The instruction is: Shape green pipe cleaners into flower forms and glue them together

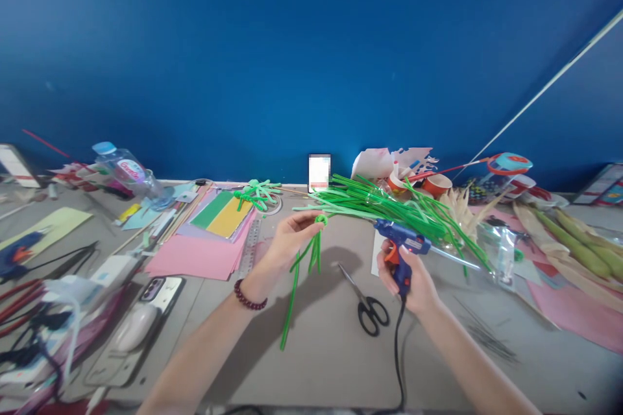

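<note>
Between the fingertips of my left hand [298,233] is a bunch of green pipe cleaners [315,251], coiled at the top, with several stems hanging down and one longer than the others. My right hand [411,275] grips a blue hot glue gun [403,240] by its handle, fingers near the orange trigger. The gun's nozzle points left towards the bunch, apart from it, and a clear glue stick [457,257] sticks out of its back. Black-handled scissors [368,308] lie on the table between my forearms.
Loose green pipe cleaners [389,202] are heaped behind the glue gun. A phone [319,172] stands against the blue wall. Coloured sheets [199,253], a bottle [129,170] and a phone with a mouse on it [136,331] lie left. The gun's black cord [398,350] runs to the front edge.
</note>
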### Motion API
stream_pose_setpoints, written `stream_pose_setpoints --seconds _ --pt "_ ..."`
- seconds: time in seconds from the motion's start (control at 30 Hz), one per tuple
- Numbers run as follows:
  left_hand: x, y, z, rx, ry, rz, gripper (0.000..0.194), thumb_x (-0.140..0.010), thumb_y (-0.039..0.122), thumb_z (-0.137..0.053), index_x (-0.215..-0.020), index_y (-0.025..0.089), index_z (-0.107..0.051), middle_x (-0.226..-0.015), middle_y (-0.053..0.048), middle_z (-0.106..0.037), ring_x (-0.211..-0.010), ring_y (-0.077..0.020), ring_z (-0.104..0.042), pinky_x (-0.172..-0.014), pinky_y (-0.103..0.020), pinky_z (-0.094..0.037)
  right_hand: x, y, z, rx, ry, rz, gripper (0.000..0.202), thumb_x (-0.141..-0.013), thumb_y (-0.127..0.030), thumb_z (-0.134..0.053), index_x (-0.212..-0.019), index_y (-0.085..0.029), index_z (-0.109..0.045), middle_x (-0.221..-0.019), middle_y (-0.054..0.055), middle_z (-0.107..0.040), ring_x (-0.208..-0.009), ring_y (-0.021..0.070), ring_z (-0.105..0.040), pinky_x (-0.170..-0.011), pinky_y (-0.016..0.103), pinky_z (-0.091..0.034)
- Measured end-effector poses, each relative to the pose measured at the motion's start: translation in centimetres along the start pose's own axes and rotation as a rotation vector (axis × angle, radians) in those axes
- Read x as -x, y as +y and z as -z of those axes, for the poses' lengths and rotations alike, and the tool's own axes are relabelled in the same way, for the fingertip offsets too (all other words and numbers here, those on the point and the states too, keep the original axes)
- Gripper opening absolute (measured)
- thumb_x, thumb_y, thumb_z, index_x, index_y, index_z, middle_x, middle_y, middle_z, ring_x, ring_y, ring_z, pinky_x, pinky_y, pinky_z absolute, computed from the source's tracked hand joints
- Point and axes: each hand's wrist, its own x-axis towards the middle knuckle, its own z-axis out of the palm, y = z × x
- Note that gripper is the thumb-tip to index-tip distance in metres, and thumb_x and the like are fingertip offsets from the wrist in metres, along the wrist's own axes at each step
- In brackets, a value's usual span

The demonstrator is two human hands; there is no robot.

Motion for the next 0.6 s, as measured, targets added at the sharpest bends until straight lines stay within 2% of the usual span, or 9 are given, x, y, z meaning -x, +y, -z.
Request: stream_pose_setpoints --seconds 0.17,0.3,0.43,0.6 --pt "0.1 -0.4 0.1 -0.147 0.011 -0.167 0.027 -0.06 0.024 -0.082 -0.085 0.017 -0.073 -0.091 -0.006 -0.071 -0.082 -0.0155 -0.066 -0.071 -0.024 -0.053 -0.9 -1.5 -1.5 -0.021 -0.023 0.016 0.034 -0.064 -0.05 -0.069 -0.078 -0.021 -0.056 -0.057 -0.003 -0.06 -0.03 0.0064 -0.036 -0.032 0.023 -0.029" --pt "0.1 -0.9 -0.1 -0.184 0.005 -0.17 0.027 -0.062 0.025 -0.079 -0.087 0.016 -0.072 -0.093 -0.007 -0.07 -0.085 -0.017 -0.065 -0.073 -0.026 -0.054 -2.2 -1.1 -3.2 -0.103 0.049 0.067 0.031 -0.063 -0.034 -0.077 -0.082 -0.021 -0.057 -0.066 -0.004 -0.063 -0.042 0.0065 -0.048 -0.039 0.02 -0.039" --pt "0.4 -1.6 -0.7 -0.181 0.007 -0.179 0.024 -0.061 0.024 -0.08 -0.083 0.016 -0.072 -0.094 -0.007 -0.069 -0.083 -0.0159 -0.065 -0.074 -0.026 -0.054 -2.9 0.1 -5.4 -0.16 0.137 0.054 0.036 -0.057 -0.028 -0.084 -0.082 -0.02 -0.059 -0.069 -0.003 -0.065 -0.058 0.0108 -0.06 -0.05 0.022 -0.05" --pt "0.9 -2.3 -1.2 -0.166 -0.02 -0.219 0.023 -0.063 0.027 -0.08 -0.083 0.017 -0.074 -0.093 -0.007 -0.066 -0.083 -0.0163 -0.064 -0.078 -0.029 -0.054 -2.7 0.8 -7.3 -0.141 0.123 0.083 0.031 -0.056 -0.024 -0.085 -0.078 -0.02 -0.063 -0.074 -0.002 -0.065 -0.071 0.0141 -0.064 -0.061 0.027 -0.057"
